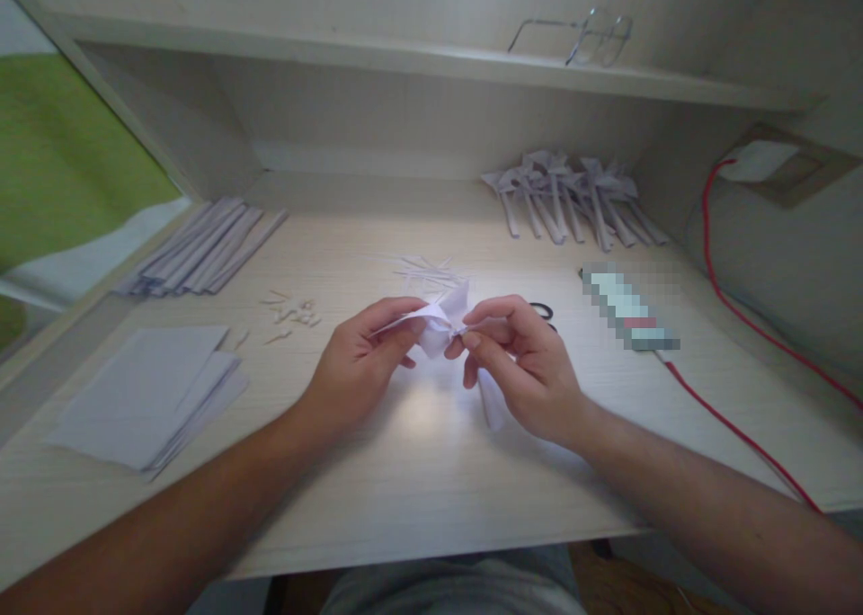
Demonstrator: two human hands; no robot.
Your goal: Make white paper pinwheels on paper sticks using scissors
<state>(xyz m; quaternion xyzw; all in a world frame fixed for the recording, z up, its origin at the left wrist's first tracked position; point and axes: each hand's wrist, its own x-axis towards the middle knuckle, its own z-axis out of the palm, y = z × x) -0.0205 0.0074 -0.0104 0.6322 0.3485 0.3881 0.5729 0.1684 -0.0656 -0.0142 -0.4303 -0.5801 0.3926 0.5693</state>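
A small white paper pinwheel (441,323) is held between both hands above the middle of the surface (418,471). The left hand (360,368) is closed on the folded head from the left, thumb and forefinger pinched on its edge. The right hand (519,363) is closed on the head's centre from the right, fingertips meeting the left hand's almost directly across the paper. The paper stem (492,399) is seen hanging down and slightly toward the person below the right hand, so the long axis runs from the head downward and nearward; the stem lies nearer the right hand, the head equally near both.

Around them, flat sheets (145,395) are stacked at the left, rolled strips (202,251) lie behind these, and small scraps (293,309) sit between. Finished pinwheels (573,201) are piled at the back right. Scissors (543,312) are partly hidden behind the right hand. A red cable (728,422) crosses the right side, and glasses (586,35) rest on the shelf (404,57).
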